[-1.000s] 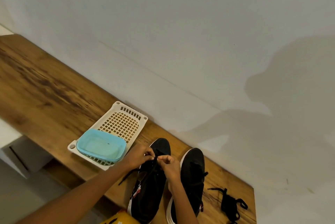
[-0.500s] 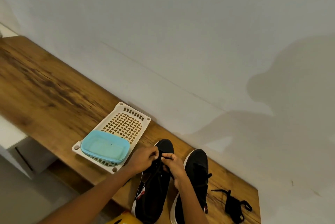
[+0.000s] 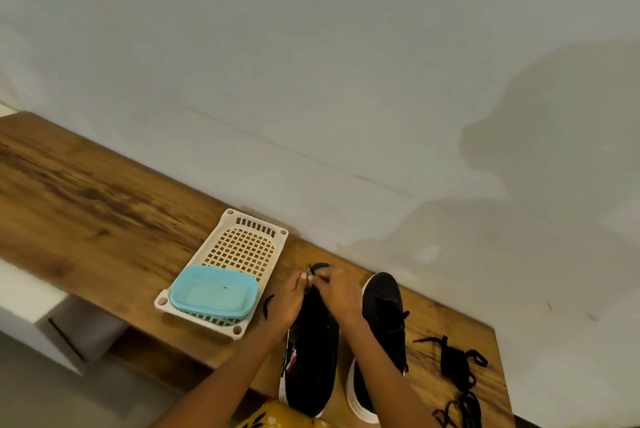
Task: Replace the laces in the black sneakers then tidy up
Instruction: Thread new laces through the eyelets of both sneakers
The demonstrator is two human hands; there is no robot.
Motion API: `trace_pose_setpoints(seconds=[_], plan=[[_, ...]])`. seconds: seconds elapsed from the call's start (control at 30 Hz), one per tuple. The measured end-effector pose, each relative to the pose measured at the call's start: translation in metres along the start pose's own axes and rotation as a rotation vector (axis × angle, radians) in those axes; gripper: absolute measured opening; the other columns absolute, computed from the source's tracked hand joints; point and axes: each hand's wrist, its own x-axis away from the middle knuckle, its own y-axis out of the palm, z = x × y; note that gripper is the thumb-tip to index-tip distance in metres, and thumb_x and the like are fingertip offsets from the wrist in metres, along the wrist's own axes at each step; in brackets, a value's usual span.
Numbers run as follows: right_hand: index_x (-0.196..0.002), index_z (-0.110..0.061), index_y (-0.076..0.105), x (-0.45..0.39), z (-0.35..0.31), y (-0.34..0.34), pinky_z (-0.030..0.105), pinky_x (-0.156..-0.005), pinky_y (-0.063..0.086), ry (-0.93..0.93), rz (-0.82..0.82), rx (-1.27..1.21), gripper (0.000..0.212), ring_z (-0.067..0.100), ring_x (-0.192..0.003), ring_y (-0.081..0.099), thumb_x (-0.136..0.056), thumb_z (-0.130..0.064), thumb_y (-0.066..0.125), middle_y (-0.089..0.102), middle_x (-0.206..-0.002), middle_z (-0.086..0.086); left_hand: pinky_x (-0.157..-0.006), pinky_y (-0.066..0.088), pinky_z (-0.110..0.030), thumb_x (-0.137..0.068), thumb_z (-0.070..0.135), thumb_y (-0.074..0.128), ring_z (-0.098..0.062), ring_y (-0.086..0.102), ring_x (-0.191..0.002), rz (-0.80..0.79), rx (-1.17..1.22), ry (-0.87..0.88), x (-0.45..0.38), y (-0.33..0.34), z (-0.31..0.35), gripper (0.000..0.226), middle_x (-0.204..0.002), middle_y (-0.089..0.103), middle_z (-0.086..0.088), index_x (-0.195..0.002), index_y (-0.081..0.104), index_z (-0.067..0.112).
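Both hands meet over the toe end of the left black sneaker [image 3: 311,351] on the wooden bench [image 3: 104,206], the left hand [image 3: 287,299] and right hand [image 3: 337,292] apparently pinching its black lace [image 3: 317,268], which may slip free.

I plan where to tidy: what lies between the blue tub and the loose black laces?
In the head view, both black sneakers lie between the blue tub and the loose black laces.
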Motion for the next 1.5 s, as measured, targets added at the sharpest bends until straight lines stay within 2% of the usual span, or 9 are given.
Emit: trace_pose_setpoints(seconds=[0.1, 0.23, 0.4, 0.6, 0.73, 0.97, 1.27, 1.37, 1.5], plan=[[-0.091, -0.013, 0.071, -0.006, -0.012, -0.04, 0.025, -0.062, 0.038, 0.04, 0.062, -0.228, 0.025, 0.014, -0.073, 0.054, -0.093, -0.034, 0.058, 0.059, -0.08, -0.001, -0.095, 0.045, -0.033, -0.094, 0.051, 0.041, -0.012, 0.061, -0.104, -0.134, 0.075, -0.011, 0.004, -0.003, -0.007, 0.034, -0.106, 0.068, 0.006, -0.099, 0.069, 0.031], [-0.092, -0.013, 0.075, -0.012, -0.034, -0.099, 0.025, -0.067, 0.043, -0.014, 0.237, -0.425, 0.024, 0.01, -0.073, 0.059, -0.09, -0.033, 0.062, 0.065, -0.078, -0.005, -0.084, 0.045, -0.014, -0.089, 0.015, 0.061, -0.011, 0.059, -0.1, -0.216, 0.034, 0.042, 0.011, -0.008, 0.007, 0.014, -0.096, 0.064, 0.008, -0.102, 0.065, 0.018], [-0.099, -0.009, 0.074, -0.005, -0.047, -0.155, 0.027, -0.078, 0.049, -0.021, 0.47, -0.72, 0.023, 0.011, -0.082, 0.059, -0.089, -0.028, 0.065, 0.064, -0.083, -0.008, -0.087, 0.049, -0.031, -0.086, 0.013, 0.064, -0.02, 0.065, -0.092, -0.025, -0.03, 0.029, 0.017, -0.011, 0.027, 0.014, -0.094, 0.07, -0.004, -0.098, 0.071, 0.009], [-0.09, -0.006, 0.073, 0.02, -0.013, -0.129, 0.008, -0.052, 0.033, 0.055, 0.192, -0.357, 0.016, 0.0, -0.056, 0.048, -0.09, -0.02, 0.064, 0.056, -0.063, -0.005, -0.062, 0.045, -0.026, -0.086, 0.025, 0.065, -0.018, 0.064, -0.079, 0.179, -0.084, 0.193, 0.009, -0.035, 0.108, 0.013, -0.084, 0.071, 0.0, -0.094, 0.074, 0.019], [-0.106, -0.006, 0.071, 0.031, -0.013, -0.091, 0.022, -0.071, 0.048, 0.116, 0.003, -0.287, 0.021, 0.015, -0.072, 0.061, -0.088, -0.015, 0.065, 0.072, -0.091, 0.01, -0.074, 0.052, -0.033, -0.084, 0.02, 0.067, -0.019, 0.066, -0.081, 0.21, 0.0, 0.343, 0.01, -0.054, 0.153, 0.013, -0.09, 0.073, -0.004, -0.095, 0.074, 0.016], [-0.084, -0.001, 0.069, 0.027, -0.046, -0.104, 0.03, -0.064, 0.044, 0.101, 0.125, -0.422, 0.02, 0.025, -0.072, 0.059, -0.091, -0.018, 0.061, 0.065, -0.076, 0.013, -0.073, 0.051, -0.014, -0.086, 0.011, 0.065, -0.002, 0.063, -0.072, 0.158, 0.258, 0.502, 0.027, -0.064, 0.199, 0.012, -0.085, 0.068, 0.003, -0.096, 0.071, 0.014], [-0.096, 0.001, 0.069, 0.024, -0.066, -0.131, 0.02, -0.071, 0.05, 0.06, 0.29, -0.718, 0.021, 0.017, -0.072, 0.063, -0.091, -0.019, 0.062, 0.067, -0.083, 0.008, -0.082, 0.045, -0.026, -0.095, 0.013, 0.052, -0.017, 0.053, -0.098, 0.198, 0.277, 0.216, 0.029, -0.043, 0.12, 0.022, -0.11, 0.057, -0.003, -0.116, 0.055, 0.01], [-0.097, 0.001, 0.069, 0.028, -0.062, -0.124, 0.029, -0.082, 0.053, 0.081, 0.303, -0.794, 0.02, 0.019, -0.075, 0.064, -0.091, -0.017, 0.063, 0.071, -0.094, 0.017, -0.065, 0.04, -0.013, -0.092, 0.008, 0.055, -0.016, 0.056, -0.083, -0.027, -0.042, 0.2, 0.033, -0.035, 0.093, 0.015, -0.092, 0.064, -0.005, -0.103, 0.065, 0.008], [-0.108, -0.001, 0.067, 0.028, -0.048, -0.113, 0.034, -0.087, 0.054, 0.129, 0.252, -0.764, 0.022, 0.028, -0.085, 0.068, -0.09, -0.013, 0.064, 0.07, -0.099, 0.02, -0.072, 0.051, -0.041, -0.091, 0.012, 0.059, -0.031, 0.062, -0.074, 0.13, -0.006, 0.074, 0.024, -0.04, 0.069, 0.018, -0.073, 0.065, -0.012, -0.075, 0.066, 0.011]])
